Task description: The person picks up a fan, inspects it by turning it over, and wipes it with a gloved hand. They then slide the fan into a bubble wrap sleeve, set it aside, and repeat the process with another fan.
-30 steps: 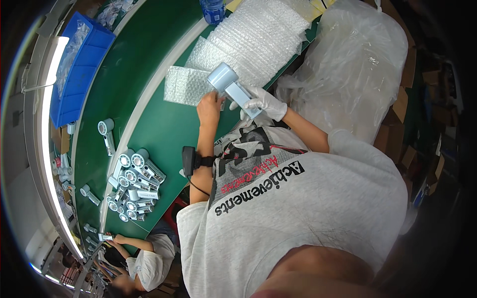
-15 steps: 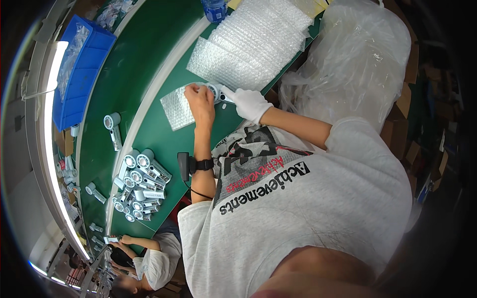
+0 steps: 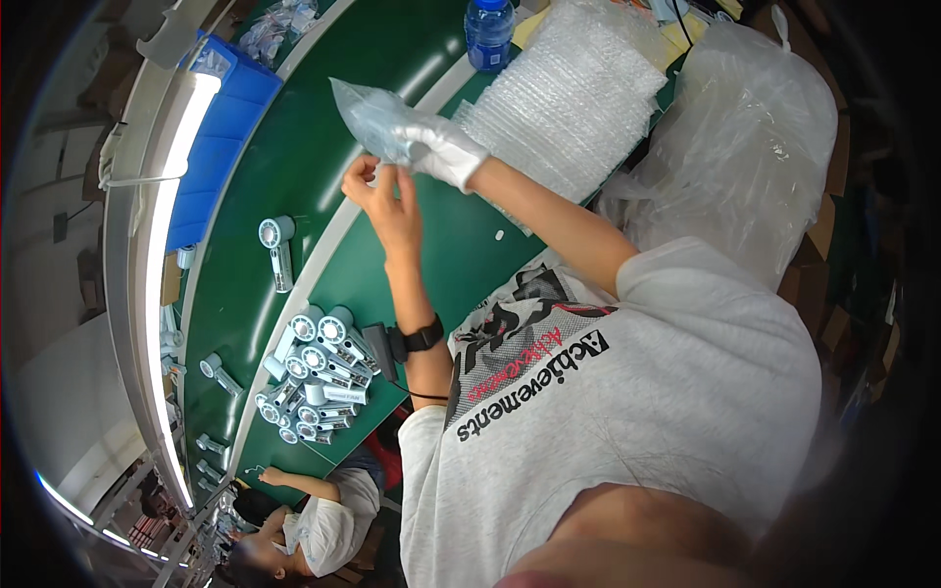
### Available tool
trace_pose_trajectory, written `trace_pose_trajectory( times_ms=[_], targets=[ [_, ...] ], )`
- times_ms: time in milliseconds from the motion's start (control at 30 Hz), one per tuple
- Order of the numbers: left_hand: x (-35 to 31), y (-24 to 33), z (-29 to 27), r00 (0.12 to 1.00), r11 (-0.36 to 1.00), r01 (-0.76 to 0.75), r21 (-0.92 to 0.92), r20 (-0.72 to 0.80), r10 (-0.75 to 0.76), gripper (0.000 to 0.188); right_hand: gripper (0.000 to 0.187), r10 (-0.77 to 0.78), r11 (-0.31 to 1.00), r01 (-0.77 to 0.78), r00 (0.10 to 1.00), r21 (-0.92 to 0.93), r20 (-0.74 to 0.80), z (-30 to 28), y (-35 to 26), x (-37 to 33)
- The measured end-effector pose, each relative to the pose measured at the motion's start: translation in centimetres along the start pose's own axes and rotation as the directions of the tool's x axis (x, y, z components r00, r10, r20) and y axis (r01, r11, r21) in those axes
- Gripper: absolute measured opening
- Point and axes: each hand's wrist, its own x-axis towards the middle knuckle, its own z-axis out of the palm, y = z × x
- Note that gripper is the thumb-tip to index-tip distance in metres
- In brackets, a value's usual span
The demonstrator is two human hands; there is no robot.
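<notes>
A translucent bubble-wrap bag (image 3: 371, 116) is held up over the edge between the green table and the belt, one corner pointing far left. A pale blue shape shows through it; its outline is blurred. My right hand (image 3: 443, 150), in a white glove, grips the bag from the right with fingers wrapped round it. My bare left hand (image 3: 390, 204), a black band on its wrist, has bent fingers pinched at the bag's near edge; the fingertips are partly hidden. Nearer me on the left lies a pile of pale blue handheld fans (image 3: 319, 363).
A stack of bubble-wrap bags (image 3: 569, 98) lies beyond my right arm, beside a blue-capped bottle (image 3: 489, 37). Single fans, one of them a handheld fan (image 3: 278, 250), lie on the green belt (image 3: 323, 211). A blue bin (image 3: 221, 147) stands across it. Another person (image 3: 328, 510) works at lower left.
Both hands have lifted the bag off the table, up and to the left. The fan that lay uncovered between my hands no longer shows bare. The whole view has shifted a little.
</notes>
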Motion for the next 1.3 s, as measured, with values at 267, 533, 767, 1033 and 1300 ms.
trace_pose_trajectory(
  times_ms=[267,533,767,1033,1300],
  targets=[
    [1.9,-18.5,-9.4,0.853,0.588,0.516,0.623,-0.309,-0.421,0.086,0.041,-0.002,0.254,-0.108,0.994,-0.961,-0.113,-0.6,-0.9,5.6],
    [-0.7,-21.0,-12.2,0.767,0.796,0.589,0.142,0.214,-0.605,0.056,0.041,0.323,0.358,-0.286,0.931,-0.888,-0.17,2.9,2.1,-1.3],
    [-3.8,2.9,-3.9,0.766,0.731,0.642,-0.23,0.147,-0.626,0.044,0.03,-0.26,-0.048,0.35,0.9,-0.935,0.35,4.7,3.4,-1.6],
    [-5.4,8.2,-4.9,0.622,0.582,0.783,-0.22,0.262,-0.738,0.04,0.028,0.195,0.469,0.141,0.946,-0.872,0.258,7.8,-1.3,-6.2],
    [-5.1,9.3,-5.6,0.603,0.59,0.795,-0.14,0.292,-0.742,0.042,0.031,0.233,0.494,0.106,0.94,-0.863,0.249,8.8,-2.6,-7.0]
  ],
)
